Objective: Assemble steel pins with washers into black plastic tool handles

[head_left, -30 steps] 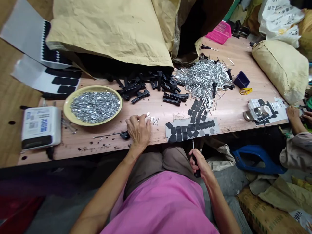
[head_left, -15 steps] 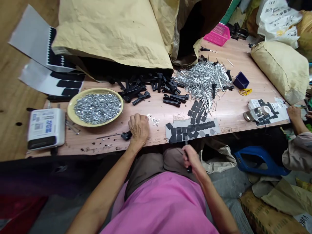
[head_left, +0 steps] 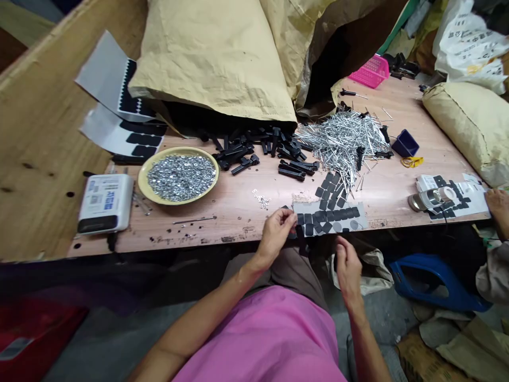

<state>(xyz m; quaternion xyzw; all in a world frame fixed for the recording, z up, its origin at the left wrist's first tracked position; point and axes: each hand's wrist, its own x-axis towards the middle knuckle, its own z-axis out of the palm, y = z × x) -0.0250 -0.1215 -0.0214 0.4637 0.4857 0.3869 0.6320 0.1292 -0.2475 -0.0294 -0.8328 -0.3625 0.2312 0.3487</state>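
Observation:
My left hand (head_left: 276,236) is at the table's front edge, thumb and fingers pinched on a black plastic piece (head_left: 302,243) that hangs over the edge. Beside it lies a grey sheet (head_left: 361,222) bearing rows of black pads (head_left: 330,215) and a few round grey ones. Just in front of the edge, right of the left hand, my right hand (head_left: 350,268) is closed with curled fingers. Something dark shows at its palm, too hidden to name. Small washers (head_left: 262,199) lie loose beyond the left hand, and a thin metal rod (head_left: 194,220) rests to its left.
A yellow bowl of washers (head_left: 214,185) and a white box (head_left: 105,204) stand left. Black plastic parts (head_left: 242,154) and a heap of metal pins (head_left: 345,138) lie behind, below large paper sacks (head_left: 214,58). Another person's hand (head_left: 499,207) is far right, near a lamp-like device (head_left: 433,197).
My left hand has moved right from the bare tabletop to the pad sheet, pinching the black piece. My right hand has shifted right; the bladed, black-handled tool it held no longer shows clearly.

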